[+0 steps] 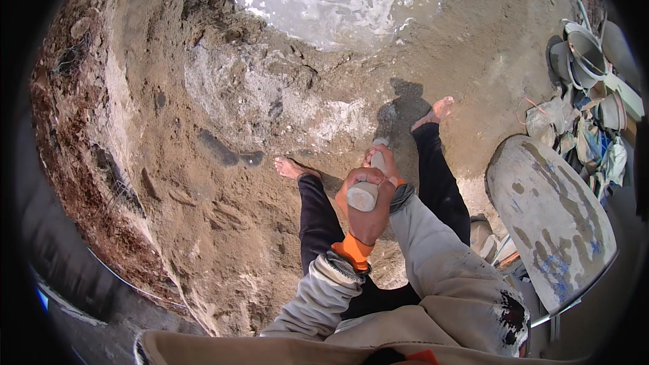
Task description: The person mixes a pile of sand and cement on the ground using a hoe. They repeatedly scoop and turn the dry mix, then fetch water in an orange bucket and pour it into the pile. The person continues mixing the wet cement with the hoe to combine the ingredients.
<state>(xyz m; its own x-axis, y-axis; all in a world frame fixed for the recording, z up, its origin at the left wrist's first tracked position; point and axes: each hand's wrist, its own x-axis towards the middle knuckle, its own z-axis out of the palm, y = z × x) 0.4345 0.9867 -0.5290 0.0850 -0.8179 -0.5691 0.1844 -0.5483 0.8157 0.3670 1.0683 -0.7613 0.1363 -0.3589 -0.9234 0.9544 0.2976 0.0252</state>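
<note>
Both fists wrap one thick, dust-grey tool handle (362, 196), its blunt butt facing up toward the camera. My left hand (374, 219) grips it near that butt. Just beyond, my right hand (389, 161) holds it lower down; a short grey length shows past the fingers. The tool's working end is hidden or cannot be made out. Below the hands lies damp, sandy material (284, 203) with a pale, crusted ridge (284, 96). Past the ridge, a pool of bubbly grey water (339, 0) sits in a hollow. My bare feet stand apart on the sand.
At right, a large splattered grey board or tray (552, 228) lies near my leg. Several buckets (588, 56) and crumpled bags (603, 152) are heaped beyond it. Reddish rubble (66, 162) borders the sand on the left. Dark shadow (405, 106) falls by my right foot.
</note>
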